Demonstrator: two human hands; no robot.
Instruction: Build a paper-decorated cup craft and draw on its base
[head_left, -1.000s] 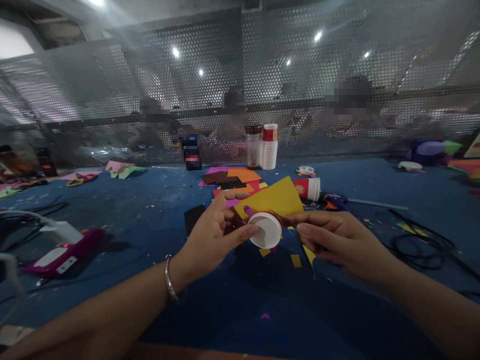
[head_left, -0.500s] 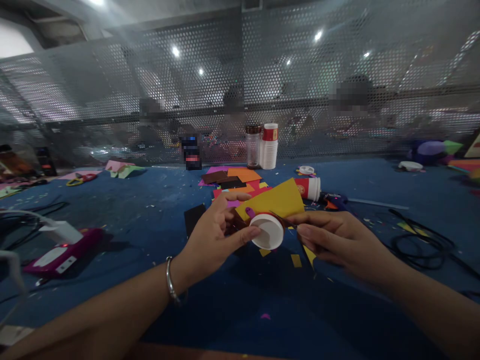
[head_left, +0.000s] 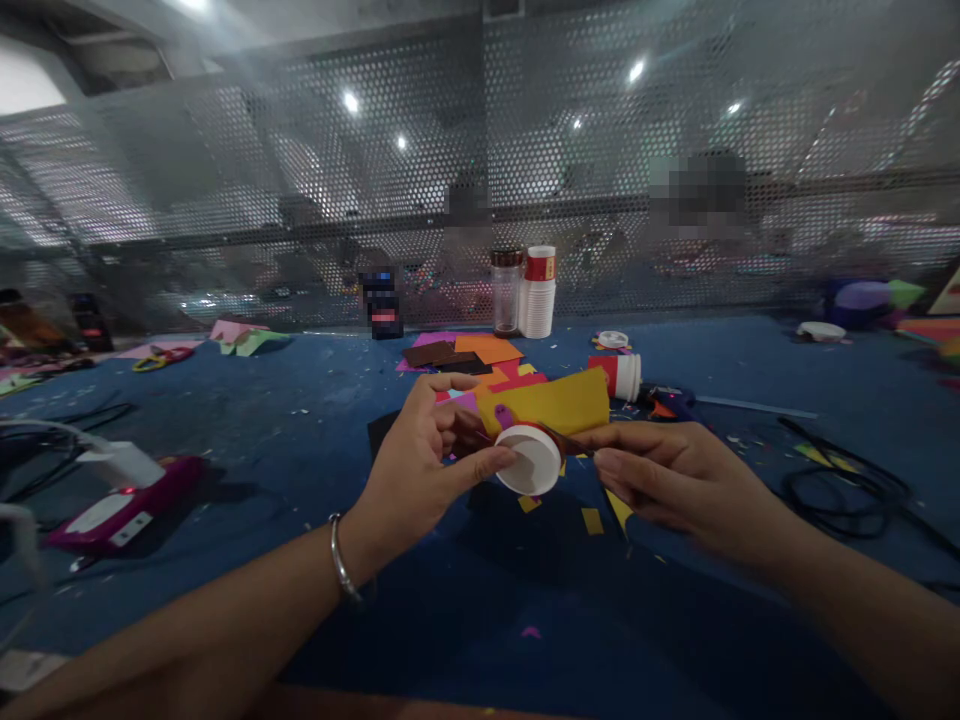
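Single head cam, worn by the person, looked forward and down from the near side of the blue table (head_left: pixel 270 430), with left hand (head_left: pixel 431 450) and right hand (head_left: pixel 667 470) close at mid-frame and the perforated screen (head_left: pixel 555 130) farther off, across the back.

One held white disc (head_left: pixel 529 462), one held yellow sheet (head_left: pixel 566 400), one bracelet (head_left: pixel 338 556), one jar (head_left: pixel 507 300), one cup stack (head_left: pixel 538 308), one power strip (head_left: pixel 166 492)

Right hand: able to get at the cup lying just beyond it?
Probably: the red-and-white cup lies close, its white end uncovered, though the right hand is holding a thin dark tool.
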